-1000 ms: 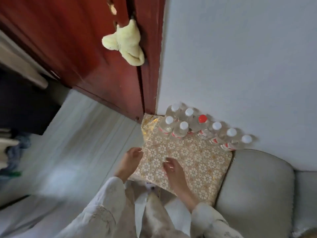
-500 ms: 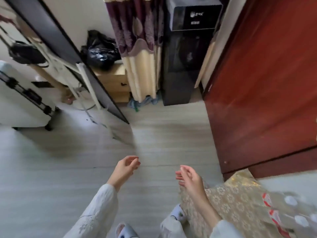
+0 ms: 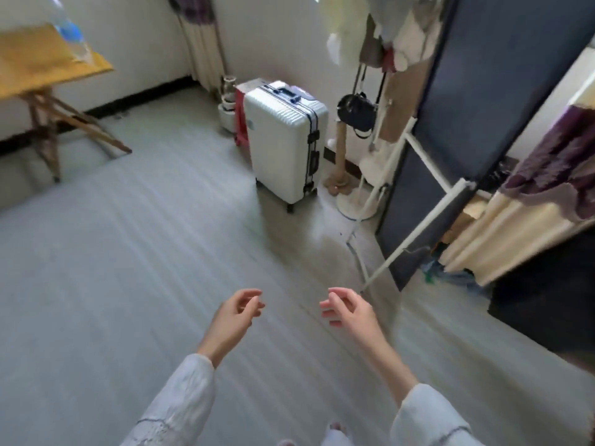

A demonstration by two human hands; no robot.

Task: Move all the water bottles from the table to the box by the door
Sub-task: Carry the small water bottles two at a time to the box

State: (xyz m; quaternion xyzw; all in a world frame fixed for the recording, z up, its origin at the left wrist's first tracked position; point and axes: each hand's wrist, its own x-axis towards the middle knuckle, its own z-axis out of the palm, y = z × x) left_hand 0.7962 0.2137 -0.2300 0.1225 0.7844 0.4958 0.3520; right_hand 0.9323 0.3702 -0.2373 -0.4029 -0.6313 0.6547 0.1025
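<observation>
A clear water bottle with a blue label stands blurred on the yellow wooden table at the far upper left. My left hand and my right hand hang empty over the grey floor at the bottom centre, fingers loosely curled and apart. Both are far from the table. The box and the bottles in it are out of view.
A white suitcase stands upright mid-room beside a red case. To the right are a coat stand with a black bag, a dark leaning panel and a curtain. Grey floor stretches toward the table.
The view has swung away from the gold box and the door to the room with the table. Both hands let go of the box and now hang empty.
</observation>
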